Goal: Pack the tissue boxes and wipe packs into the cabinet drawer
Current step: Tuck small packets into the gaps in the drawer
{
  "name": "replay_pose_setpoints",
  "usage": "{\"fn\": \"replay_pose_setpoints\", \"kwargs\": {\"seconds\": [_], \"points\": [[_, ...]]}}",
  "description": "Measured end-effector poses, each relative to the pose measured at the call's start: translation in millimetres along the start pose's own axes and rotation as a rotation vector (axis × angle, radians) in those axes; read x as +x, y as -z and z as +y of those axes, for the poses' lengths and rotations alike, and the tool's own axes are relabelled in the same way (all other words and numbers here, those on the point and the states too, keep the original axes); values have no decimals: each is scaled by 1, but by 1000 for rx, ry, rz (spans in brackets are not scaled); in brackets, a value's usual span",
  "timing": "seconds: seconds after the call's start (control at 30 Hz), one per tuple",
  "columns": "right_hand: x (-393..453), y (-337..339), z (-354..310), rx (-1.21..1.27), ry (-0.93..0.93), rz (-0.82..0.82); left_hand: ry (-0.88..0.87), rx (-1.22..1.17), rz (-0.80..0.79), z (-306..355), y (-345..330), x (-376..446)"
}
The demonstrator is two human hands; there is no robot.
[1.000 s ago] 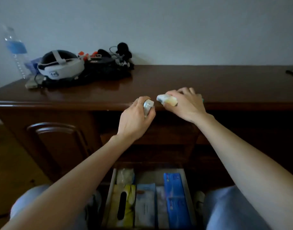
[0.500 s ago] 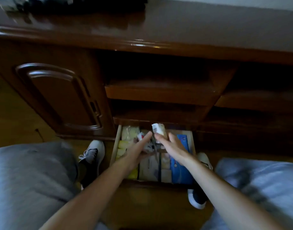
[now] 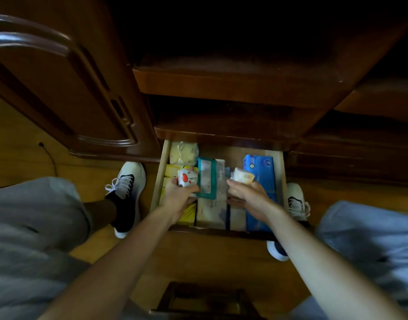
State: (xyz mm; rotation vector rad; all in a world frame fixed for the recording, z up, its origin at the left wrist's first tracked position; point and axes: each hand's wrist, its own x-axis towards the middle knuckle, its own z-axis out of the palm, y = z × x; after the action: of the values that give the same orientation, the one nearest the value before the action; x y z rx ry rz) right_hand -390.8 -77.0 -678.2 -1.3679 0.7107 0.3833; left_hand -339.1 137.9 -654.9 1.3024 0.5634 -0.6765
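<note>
Down low, the left hand (image 3: pixel 178 199) held a small white pack with red spots (image 3: pixel 186 178), the right hand (image 3: pixel 249 197) a pale pack (image 3: pixel 242 177), both over the crowded wooden drawer (image 3: pixel 280 172). They could get squashed.

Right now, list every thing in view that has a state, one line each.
Bottom drawer: pulled open, nearly full.
Cabinet door: shut.
Left hand: closed on a small white pack with red print, above the drawer.
Right hand: closed on a small pale pack, above the drawer.
Blue tissue box: lying flat along the right wall.
Yellow tissue box: lying flat along the left wall.
Teal pack: resting on top of the packed items.
</note>
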Motion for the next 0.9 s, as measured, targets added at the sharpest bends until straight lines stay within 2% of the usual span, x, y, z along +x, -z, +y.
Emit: {"fn": "replay_pose_setpoints", "kwargs": {"seconds": [0.03,0.1,0.17,0.27,0.33,0.47,0.6,0.7,0.8,0.9], "points": [[0,0,3,44,-7,-34,-4,81,-24,-4,1,0],[1,-3,5,8,8,28,-43,322,-56,-11,3,-1],[2,-5,6,-36,-1,77,-88,442,-45,-15,4,-2],[3,-6,12,-37,-11,150,-225,554,101,-14,7,-4],[3,-8,19,-52,-50,193,-264,544,193,-12,13,-2],[6,-22,30,-233,-126,270,-174,376,239,-9,21,2],[4,-34,20,-401,65,436,-187,383,222,-13,20,2],[5,-31,4,-749,249,604,-221,450,225,-15,16,4],[9,-38,3,-997,252,518,-313,678,226,-15,16,4],[12,-57,26,-922,202,261,-397,909,227,-20,22,3]]}}
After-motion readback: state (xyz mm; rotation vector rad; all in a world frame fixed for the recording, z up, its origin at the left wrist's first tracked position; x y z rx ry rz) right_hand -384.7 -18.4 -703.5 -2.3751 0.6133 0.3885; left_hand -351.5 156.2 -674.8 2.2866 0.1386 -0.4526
